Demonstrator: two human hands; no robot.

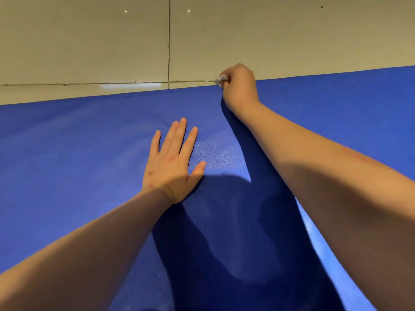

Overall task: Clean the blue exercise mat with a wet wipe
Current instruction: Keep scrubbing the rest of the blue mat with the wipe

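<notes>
The blue exercise mat (78,153) fills the lower part of the head view, its far edge running across the middle. My left hand (173,162) lies flat on the mat with fingers spread and straight. My right hand (239,86) reaches to the far edge of the mat and grips a small crumpled white wet wipe (219,80), which pokes out at the left of the fist, right at the mat's edge. Most of the wipe is hidden inside the fingers.
Beyond the mat lies a beige tiled floor (89,46) with dark grout lines. My arms cast dark shadows on the mat between and below the hands.
</notes>
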